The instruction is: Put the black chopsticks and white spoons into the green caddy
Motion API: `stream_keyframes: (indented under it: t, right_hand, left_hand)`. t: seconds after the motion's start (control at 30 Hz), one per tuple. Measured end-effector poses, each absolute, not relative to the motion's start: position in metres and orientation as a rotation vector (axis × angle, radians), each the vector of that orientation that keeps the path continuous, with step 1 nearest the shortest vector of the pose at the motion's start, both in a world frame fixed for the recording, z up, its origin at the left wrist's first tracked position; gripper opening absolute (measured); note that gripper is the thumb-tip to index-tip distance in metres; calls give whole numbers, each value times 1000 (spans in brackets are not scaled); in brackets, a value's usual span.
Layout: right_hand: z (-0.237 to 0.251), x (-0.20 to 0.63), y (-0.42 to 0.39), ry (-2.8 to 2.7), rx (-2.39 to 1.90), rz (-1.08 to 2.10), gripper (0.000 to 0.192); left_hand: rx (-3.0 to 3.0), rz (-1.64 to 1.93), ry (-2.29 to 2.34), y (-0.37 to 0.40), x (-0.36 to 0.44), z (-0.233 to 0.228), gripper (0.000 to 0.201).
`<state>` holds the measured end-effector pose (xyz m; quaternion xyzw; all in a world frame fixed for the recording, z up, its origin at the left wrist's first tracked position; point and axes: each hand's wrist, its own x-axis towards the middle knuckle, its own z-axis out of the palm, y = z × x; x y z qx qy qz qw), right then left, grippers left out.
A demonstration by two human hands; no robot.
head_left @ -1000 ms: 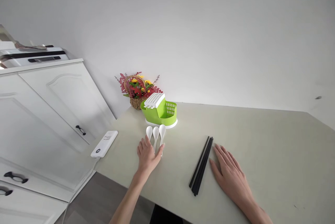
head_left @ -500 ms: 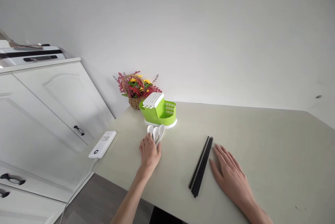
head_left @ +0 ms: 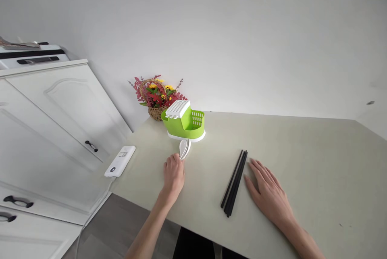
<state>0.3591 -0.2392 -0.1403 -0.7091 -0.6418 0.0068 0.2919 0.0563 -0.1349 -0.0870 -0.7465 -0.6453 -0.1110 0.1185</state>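
left hand (head_left: 173, 174) grips spoons (head_left: 184, 148) just beside green holder (head_left: 184, 124).

Home kitchen or dining corner, white panelled cabinets (head_left: 57, 118) with dark handles, beige desk (head_left: 302, 150), green cutlery drainer (head_left: 185, 124), white spoons (head_left: 184, 148), black chopsticks (head_left: 234, 182), flower basket (head_left: 155, 97).

I see a pale beige bench (head_left: 287, 146) set against the wall. On it: green cutlery holder (head_left: 184, 124) near flower basket (head_left: 155, 99), white spoons (head_left: 184, 149) just before the holder, black chopsticks (head_left: 234, 182) mid-bench, white power bank (head_left: 120, 161) at left edge, right hand (head_left: 269, 194) flat beside the chopsticks.
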Motion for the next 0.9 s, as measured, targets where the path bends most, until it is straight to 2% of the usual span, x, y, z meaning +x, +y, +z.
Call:
stream_keyframes:
  t: [0.2, 0.4, 0.67, 0.9]
  right_hand:
    - [-135, 361, -242, -1660, -1864, 125, 60]
    - [-115, 368, -246, -1364, -1762, 437, 50]
    - [-107, 392, -238, -1061, -1475, 603, 54]
    - [-107, 422, -227, -1264, -1631, 547, 52]
  left_hand:
    - [-2413, -431, -1799, -146, 54, -80, 17]
    - [-2737, -737, -1664, -192, 99, -76, 17]
    - [-2926, -510, -1391, -239, 225, -61, 14]
    - [-2869, -451, -1294, -241, 257, -82, 13]
